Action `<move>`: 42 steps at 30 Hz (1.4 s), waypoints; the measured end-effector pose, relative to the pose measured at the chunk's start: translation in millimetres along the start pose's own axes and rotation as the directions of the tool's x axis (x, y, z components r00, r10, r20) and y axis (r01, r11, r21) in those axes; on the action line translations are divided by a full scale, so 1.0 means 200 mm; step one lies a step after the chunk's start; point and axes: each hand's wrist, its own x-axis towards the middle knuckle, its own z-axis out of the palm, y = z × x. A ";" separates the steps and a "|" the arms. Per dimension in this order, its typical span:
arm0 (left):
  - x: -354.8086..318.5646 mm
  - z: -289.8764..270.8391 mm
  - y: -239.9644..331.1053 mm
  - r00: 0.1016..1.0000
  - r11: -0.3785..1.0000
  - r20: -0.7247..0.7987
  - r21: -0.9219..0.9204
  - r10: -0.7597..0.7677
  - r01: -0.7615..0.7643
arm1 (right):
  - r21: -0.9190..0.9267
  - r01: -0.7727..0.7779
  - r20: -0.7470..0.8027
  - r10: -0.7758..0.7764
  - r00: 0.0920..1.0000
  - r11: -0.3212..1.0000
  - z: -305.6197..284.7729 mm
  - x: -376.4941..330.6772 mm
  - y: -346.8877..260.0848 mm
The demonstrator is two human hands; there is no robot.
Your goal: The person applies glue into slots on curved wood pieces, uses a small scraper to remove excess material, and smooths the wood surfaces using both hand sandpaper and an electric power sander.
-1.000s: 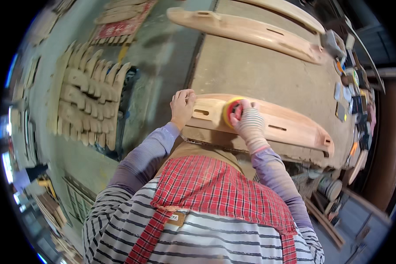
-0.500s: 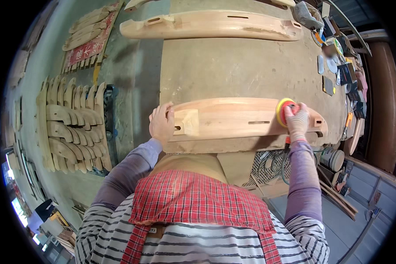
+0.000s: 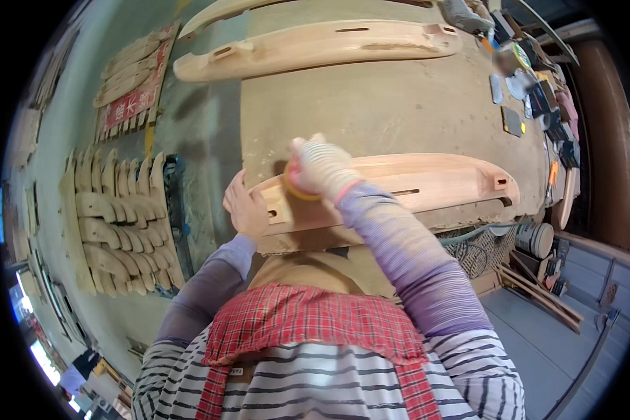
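A long, pale carved wooden piece (image 3: 441, 175) lies across the near side of the bench, with slots cut in it and shaped ends. My left hand (image 3: 246, 210) rests against its left end, fingers stretched and a little apart. Near that same end, my right hand (image 3: 322, 168) is wrapped round a round power sander (image 3: 297, 187), whose yellow-orange rim shows under the fingers. The sander sits on the wood and is smeared by motion. My right forearm passes over the near edge of the piece and hides part of it.
Another carved piece (image 3: 315, 49) lies at the bench's far side, a further one behind it. Sanding pads and boxes (image 3: 539, 98) crowd the right edge. Stacked curved wooden parts (image 3: 112, 217) stand at left. A white bucket (image 3: 535, 239) and a hose (image 3: 479, 231) are below right.
My right hand has carried the sander leftward along the wood, from near its right end to its left end. My left hand stays at the left end, its fingers straighter.
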 end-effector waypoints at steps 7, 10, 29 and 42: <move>-0.01 -0.01 -0.05 0.999 0.998 -0.013 -0.044 0.042 -0.042 | 0.060 -0.207 -0.098 0.212 0.972 0.977 -0.27 -0.10 0.78; -0.02 -0.02 -0.03 0.998 0.998 0.008 -0.039 0.059 -0.059 | 0.006 -0.541 -0.257 0.524 0.812 0.841 -0.37 -0.25 1.36; 0.04 -0.03 -0.06 0.965 0.988 0.263 -0.151 -0.001 0.042 | 0.085 -0.030 -0.611 0.075 0.788 0.996 0.15 -0.15 0.73; 0.03 -0.07 -0.03 0.960 0.995 0.281 -0.090 -0.015 0.042 | 0.065 -0.331 -0.411 0.327 0.851 0.941 0.09 -0.17 0.37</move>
